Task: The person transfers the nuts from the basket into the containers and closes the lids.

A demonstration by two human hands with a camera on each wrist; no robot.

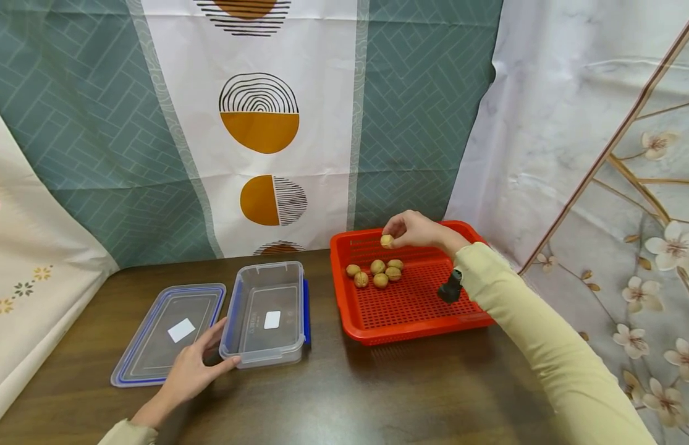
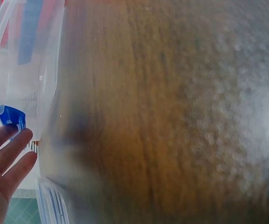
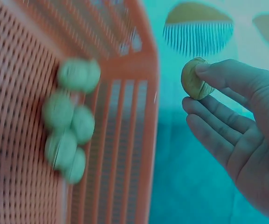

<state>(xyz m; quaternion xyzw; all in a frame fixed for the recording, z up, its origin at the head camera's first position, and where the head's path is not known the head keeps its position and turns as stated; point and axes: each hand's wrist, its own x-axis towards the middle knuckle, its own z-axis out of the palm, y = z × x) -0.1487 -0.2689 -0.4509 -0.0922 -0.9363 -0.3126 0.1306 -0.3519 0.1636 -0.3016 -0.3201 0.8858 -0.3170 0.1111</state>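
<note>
A walnut (image 3: pixel 197 78) is pinched between the thumb and fingers of my right hand (image 1: pixel 413 230), raised over the back wall of a red plastic basket (image 1: pixel 372 335). Several more walnuts (image 1: pixel 380 280) lie together on the left part of the basket's floor. My left hand (image 1: pixel 193 371) is at the near left corner of a clear plastic container (image 1: pixel 261 357). Its thumb touches the front rim, while the other fingers reach along the left side, spread and nearly straight. In the left wrist view these fingers (image 2: pixel 20 147) meet a blue clip (image 2: pixel 12 115) on the container.
Left of the container lies its clear lid (image 1: pixel 149 343) with a blue seal and a white label. Everything stands on a dark wooden table (image 1: pixel 350 395). Patterned curtains (image 1: pixel 422 111) hang right behind the basket and along both sides.
</note>
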